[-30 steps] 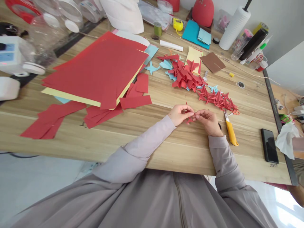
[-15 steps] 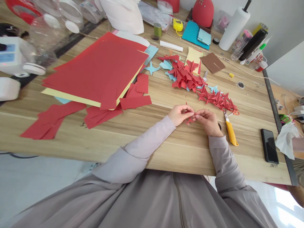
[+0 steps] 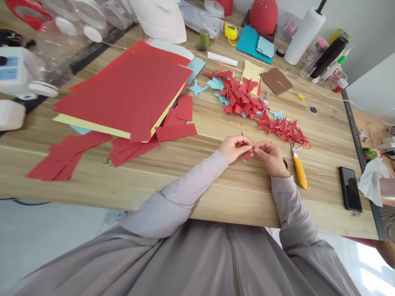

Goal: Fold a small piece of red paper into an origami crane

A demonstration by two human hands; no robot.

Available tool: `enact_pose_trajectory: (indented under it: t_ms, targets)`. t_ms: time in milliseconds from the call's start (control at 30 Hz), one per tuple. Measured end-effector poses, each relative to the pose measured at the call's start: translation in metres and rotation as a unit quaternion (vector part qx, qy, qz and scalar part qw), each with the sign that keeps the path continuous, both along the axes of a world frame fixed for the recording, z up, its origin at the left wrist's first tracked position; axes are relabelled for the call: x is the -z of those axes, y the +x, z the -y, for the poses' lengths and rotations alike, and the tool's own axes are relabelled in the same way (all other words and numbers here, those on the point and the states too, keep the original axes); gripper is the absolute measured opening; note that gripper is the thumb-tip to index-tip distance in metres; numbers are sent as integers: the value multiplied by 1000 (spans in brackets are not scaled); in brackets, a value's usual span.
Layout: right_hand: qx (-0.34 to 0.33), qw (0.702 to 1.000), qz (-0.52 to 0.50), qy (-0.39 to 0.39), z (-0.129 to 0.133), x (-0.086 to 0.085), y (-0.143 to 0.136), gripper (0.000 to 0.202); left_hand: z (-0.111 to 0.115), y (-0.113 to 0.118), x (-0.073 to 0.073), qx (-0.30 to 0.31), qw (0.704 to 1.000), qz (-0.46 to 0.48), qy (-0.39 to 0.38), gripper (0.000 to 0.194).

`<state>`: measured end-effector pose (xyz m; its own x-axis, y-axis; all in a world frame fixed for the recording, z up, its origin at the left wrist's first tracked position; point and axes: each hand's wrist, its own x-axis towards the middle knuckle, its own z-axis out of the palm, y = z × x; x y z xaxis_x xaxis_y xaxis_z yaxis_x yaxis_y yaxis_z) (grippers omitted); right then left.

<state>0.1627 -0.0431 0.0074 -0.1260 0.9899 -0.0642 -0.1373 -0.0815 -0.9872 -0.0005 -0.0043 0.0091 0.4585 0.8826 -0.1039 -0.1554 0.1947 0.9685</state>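
A small folded red paper piece (image 3: 246, 155) is pinched between my two hands above the wooden table. My left hand (image 3: 235, 149) is closed on its left side, and my right hand (image 3: 269, 156) grips it from the right with thumb and forefinger. Fingers cover much of the piece. Beyond my hands lie a heap of folded red paper shapes (image 3: 240, 98) and a row of red pointed ones (image 3: 282, 128), with light blue ones among them. Close to my right wrist is a yellow-handled cutter (image 3: 300, 172).
Large red sheets (image 3: 123, 86) and cut red strips (image 3: 66, 158) cover the left. A black phone (image 3: 350, 189) lies near the right edge. Bottles, a yellow tape measure (image 3: 231, 32) and brown paper (image 3: 276, 81) sit farther back. Another person's arm (image 3: 387, 187) shows at far right.
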Motion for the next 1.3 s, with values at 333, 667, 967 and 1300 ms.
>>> enact_pose_trajectory:
  t_ms: [333,667,967,1300]
  targets:
    - [13,996,-67,-48,2,-7,-6,17,0,1,4,-13,997,-23,66,9]
    - [44,991,-91,-88,2,-7,-10,16,2,3,4,3,1000,-5,20,14]
    - [59,988,-104,-97,2,-8,-12,16,2,4,5,-7,1000,9,27,16]
    - [92,983,-133,-81,3,-6,-14,32,3,5,2,-22,999,27,20,16]
